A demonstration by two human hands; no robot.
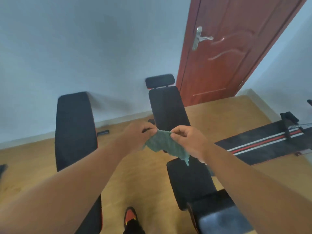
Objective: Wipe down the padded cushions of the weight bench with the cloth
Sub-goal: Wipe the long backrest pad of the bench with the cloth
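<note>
Hands and cloth held in the air above two weight benches, no cushion yet touched. At far left, the second bench [76, 129] is one long black pad with rounded ends and a matte skin over foam; a thin orange line edges its side. Risk here, as a judgement: with two similar benches side by side, the wipe may land on the wrong one or skip a cushion.

The left hand [136, 135] makes a pinching grip on the upper left corner of the cloth [166, 145]; the right hand [185, 141] pinches the upper right corner. Cloth teal, nubby, soft; it hangs slack between the hands with a ragged lower point trailing down toward the seat cushion [189, 181]. A loose, unfolded cloth probably wipes poorly and may slip from a two-finger hold.

Behind the hands, the back cushion [167, 108] rises at a tilt, a narrow black slab, with a small oblong head pad [160, 81] above it. The gap between cushions is easily missed.

At right, a red-brown panelled door [236, 48] with a metal lever, and a black floor mat [263, 144] striped red and white on the wooden floor [143, 174]. A shoe [130, 215] stands between the benches; tripping on the frames seems possible.
</note>
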